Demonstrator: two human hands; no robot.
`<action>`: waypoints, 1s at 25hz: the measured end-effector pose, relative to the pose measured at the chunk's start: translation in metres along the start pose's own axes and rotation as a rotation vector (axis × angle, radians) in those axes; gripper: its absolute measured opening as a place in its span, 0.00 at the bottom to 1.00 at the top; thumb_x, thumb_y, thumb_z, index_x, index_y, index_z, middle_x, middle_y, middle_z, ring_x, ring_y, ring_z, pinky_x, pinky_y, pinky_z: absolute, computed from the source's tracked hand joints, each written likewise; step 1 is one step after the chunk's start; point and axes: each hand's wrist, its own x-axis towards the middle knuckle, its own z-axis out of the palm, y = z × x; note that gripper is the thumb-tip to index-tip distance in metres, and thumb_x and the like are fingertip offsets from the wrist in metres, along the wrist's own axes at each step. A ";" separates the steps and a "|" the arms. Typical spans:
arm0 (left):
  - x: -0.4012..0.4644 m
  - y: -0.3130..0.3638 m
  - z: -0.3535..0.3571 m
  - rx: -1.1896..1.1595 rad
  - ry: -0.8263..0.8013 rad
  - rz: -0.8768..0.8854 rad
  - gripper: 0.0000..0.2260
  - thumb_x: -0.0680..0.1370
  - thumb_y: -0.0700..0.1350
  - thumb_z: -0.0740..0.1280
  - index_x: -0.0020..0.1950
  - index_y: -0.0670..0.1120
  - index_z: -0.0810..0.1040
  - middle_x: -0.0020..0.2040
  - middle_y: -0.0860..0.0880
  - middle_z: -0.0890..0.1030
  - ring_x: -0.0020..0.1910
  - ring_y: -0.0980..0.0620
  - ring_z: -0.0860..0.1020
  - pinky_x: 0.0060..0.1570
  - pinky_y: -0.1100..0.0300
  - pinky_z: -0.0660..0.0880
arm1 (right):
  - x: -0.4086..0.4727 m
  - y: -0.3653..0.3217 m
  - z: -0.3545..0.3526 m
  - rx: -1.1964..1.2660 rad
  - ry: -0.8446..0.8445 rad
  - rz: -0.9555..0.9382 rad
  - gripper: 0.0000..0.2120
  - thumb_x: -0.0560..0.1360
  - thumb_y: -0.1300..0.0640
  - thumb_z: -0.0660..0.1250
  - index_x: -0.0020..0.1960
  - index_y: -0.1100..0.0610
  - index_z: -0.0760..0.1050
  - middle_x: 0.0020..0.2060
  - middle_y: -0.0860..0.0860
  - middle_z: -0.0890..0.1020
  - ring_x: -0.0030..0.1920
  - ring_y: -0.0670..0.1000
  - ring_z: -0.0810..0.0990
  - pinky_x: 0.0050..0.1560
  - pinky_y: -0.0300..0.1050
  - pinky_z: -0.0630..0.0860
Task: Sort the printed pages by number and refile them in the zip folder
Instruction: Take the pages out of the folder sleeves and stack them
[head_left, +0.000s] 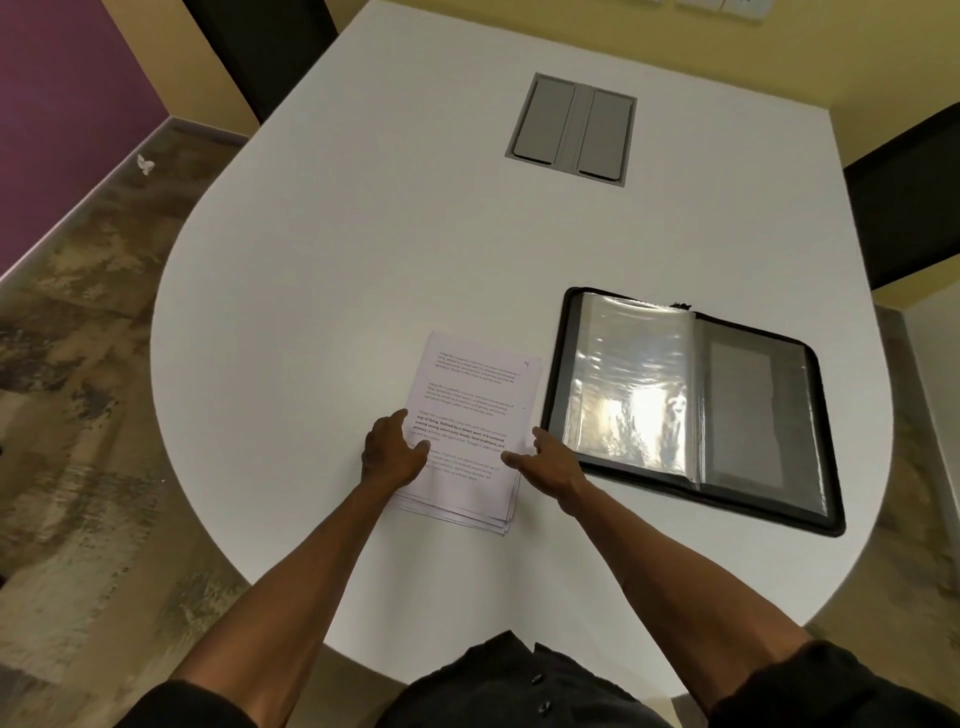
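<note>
Nearest, both hands on the stack of printed pages (470, 421) lying on the white surface (363, 260): left hand (389, 449) resting on its left edge with fingers loosely spread, right hand (550, 460) flat and relaxed at its right edge, neither gripping. Already fanned at the near corner, so likely to skew further, drop sheets or lose the order if lifted one-sided. Just beyond to the right, zip folder (691, 410) open flat, its glossy sleeves prone to snagging pages during refiling.
</note>
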 end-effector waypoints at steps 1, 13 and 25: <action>-0.002 0.001 -0.001 0.002 0.006 0.007 0.32 0.77 0.49 0.71 0.77 0.44 0.63 0.74 0.40 0.68 0.72 0.41 0.67 0.71 0.48 0.65 | -0.002 0.001 -0.003 -0.025 0.018 -0.010 0.31 0.76 0.50 0.73 0.75 0.55 0.66 0.70 0.51 0.74 0.70 0.56 0.73 0.69 0.51 0.71; -0.043 0.013 0.020 0.058 -0.005 0.164 0.30 0.76 0.47 0.71 0.76 0.44 0.66 0.73 0.42 0.70 0.72 0.43 0.67 0.70 0.51 0.65 | -0.023 0.069 -0.059 -0.590 0.165 0.001 0.37 0.78 0.42 0.64 0.80 0.56 0.54 0.76 0.57 0.66 0.75 0.58 0.64 0.73 0.54 0.66; -0.045 0.150 0.133 0.647 -0.397 0.696 0.34 0.80 0.56 0.64 0.81 0.49 0.53 0.81 0.45 0.51 0.80 0.44 0.48 0.77 0.51 0.53 | -0.008 0.176 -0.185 -0.616 0.169 0.218 0.36 0.78 0.42 0.64 0.80 0.49 0.53 0.78 0.56 0.57 0.77 0.60 0.60 0.72 0.59 0.66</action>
